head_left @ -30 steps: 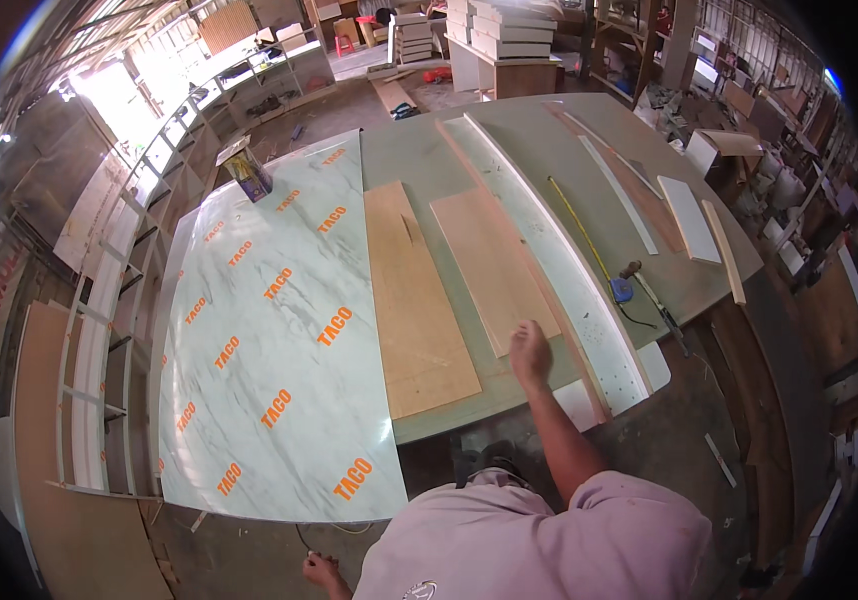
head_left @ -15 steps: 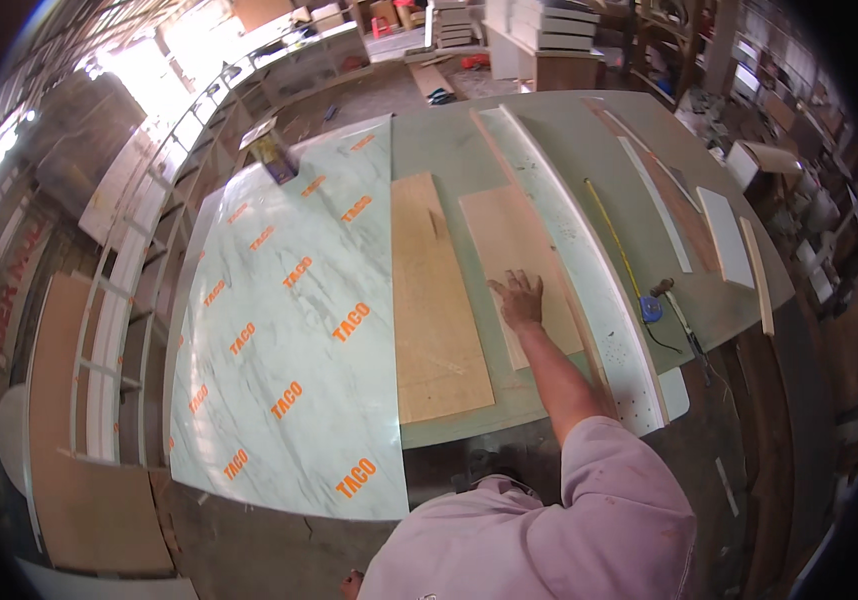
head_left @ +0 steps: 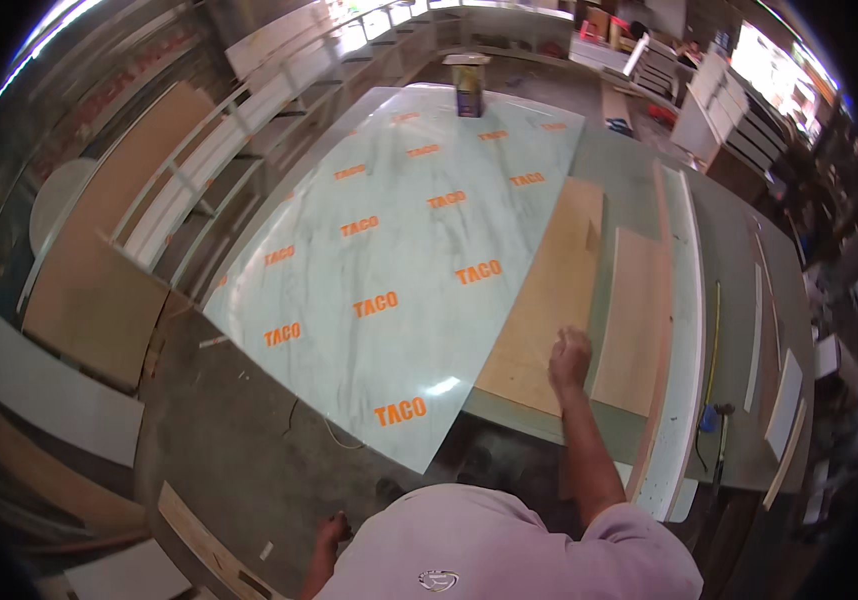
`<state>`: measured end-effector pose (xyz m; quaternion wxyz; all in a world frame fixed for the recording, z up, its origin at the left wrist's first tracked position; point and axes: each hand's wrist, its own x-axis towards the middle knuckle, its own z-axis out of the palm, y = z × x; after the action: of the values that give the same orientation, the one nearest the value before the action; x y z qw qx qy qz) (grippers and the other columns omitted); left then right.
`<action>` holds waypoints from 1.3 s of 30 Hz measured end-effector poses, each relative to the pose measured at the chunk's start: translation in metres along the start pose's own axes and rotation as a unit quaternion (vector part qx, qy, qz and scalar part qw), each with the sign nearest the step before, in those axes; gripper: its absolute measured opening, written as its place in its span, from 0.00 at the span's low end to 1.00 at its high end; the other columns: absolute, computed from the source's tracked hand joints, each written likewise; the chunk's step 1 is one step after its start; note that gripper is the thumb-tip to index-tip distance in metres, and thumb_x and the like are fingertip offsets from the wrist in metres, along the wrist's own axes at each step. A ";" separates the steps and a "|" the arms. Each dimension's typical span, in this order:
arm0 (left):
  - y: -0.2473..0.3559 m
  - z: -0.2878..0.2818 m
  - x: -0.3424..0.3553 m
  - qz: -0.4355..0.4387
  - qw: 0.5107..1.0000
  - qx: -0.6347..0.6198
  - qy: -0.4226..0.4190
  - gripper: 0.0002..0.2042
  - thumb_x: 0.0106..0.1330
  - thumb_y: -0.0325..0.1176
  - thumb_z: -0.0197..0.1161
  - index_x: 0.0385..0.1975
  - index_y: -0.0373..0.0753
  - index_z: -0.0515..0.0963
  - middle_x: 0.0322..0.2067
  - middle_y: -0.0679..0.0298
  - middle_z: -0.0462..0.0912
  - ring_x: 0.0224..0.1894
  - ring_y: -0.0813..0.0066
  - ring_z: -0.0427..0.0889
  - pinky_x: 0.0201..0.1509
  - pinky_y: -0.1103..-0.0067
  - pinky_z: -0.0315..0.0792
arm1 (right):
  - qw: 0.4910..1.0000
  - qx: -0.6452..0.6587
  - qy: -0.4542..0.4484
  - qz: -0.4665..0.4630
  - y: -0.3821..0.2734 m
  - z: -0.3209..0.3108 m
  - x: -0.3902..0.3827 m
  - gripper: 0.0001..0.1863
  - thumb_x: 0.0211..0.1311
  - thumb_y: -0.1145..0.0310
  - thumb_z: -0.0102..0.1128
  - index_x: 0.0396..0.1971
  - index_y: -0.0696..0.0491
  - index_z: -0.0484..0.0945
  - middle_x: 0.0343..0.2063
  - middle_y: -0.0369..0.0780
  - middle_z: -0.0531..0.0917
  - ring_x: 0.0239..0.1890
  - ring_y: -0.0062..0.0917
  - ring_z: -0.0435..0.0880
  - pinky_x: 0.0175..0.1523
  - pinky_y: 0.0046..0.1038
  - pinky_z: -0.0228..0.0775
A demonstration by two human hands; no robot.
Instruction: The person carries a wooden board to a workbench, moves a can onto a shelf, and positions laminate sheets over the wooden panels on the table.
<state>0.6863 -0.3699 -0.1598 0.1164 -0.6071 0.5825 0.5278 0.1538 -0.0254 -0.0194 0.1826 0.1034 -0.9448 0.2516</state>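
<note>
My right hand hangs over the right edge of a light plywood board, with its fingers curled in and nothing seen in them. Whether it touches the wood I cannot tell. Right of it lies a narrower tan board on the green-grey worktop. A large marble-patterned sheet with orange printing spreads left of the plywood. Low beside my body, my left hand has its fingers bent closed; anything inside them is hidden.
A tin can stands at the sheet's far end. A long white panel with wooden edging runs along the right, beside a tape measure and a hammer. White open framing stands at left; a loose wood strip lies lower left.
My view has turned left. My right hand, spread flat on the narrower board before, has curled and moved left to the plywood. More of my left hand shows now.
</note>
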 end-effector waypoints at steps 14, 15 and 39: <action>-0.110 -0.118 0.040 0.052 0.992 -0.112 0.005 0.15 0.64 0.41 0.61 0.27 0.33 0.78 0.20 0.62 0.78 0.19 0.75 0.75 0.22 0.77 0.67 | 0.977 -0.128 -0.165 -0.046 -0.234 0.092 -0.156 0.29 0.59 0.56 0.57 0.58 0.57 0.72 0.64 0.50 0.66 0.68 0.42 0.60 0.68 0.50 0.50; -0.138 -0.136 0.043 0.004 0.985 -0.174 -0.010 0.15 0.65 0.41 0.60 0.28 0.32 0.78 0.20 0.62 0.78 0.19 0.75 0.75 0.21 0.76 0.67 | 0.975 -0.129 -0.174 -0.049 -0.241 0.098 -0.160 0.29 0.59 0.56 0.57 0.58 0.57 0.72 0.64 0.50 0.66 0.68 0.42 0.60 0.68 0.50 0.50; -0.260 -0.361 0.255 -0.040 0.996 -0.036 0.073 0.16 0.64 0.42 0.56 0.33 0.32 0.76 0.20 0.57 0.78 0.20 0.69 0.78 0.25 0.69 0.73 | 0.949 -0.230 -0.152 0.152 -0.521 0.317 -0.106 0.43 0.65 0.41 0.43 0.69 0.58 0.52 0.69 0.61 0.49 0.73 0.52 0.44 0.71 0.56 0.38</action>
<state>1.0247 -0.7153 -0.3306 0.0725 -0.6709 0.5451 0.4976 0.3079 -0.6210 -0.0889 0.0154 -0.0487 -0.9981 0.0339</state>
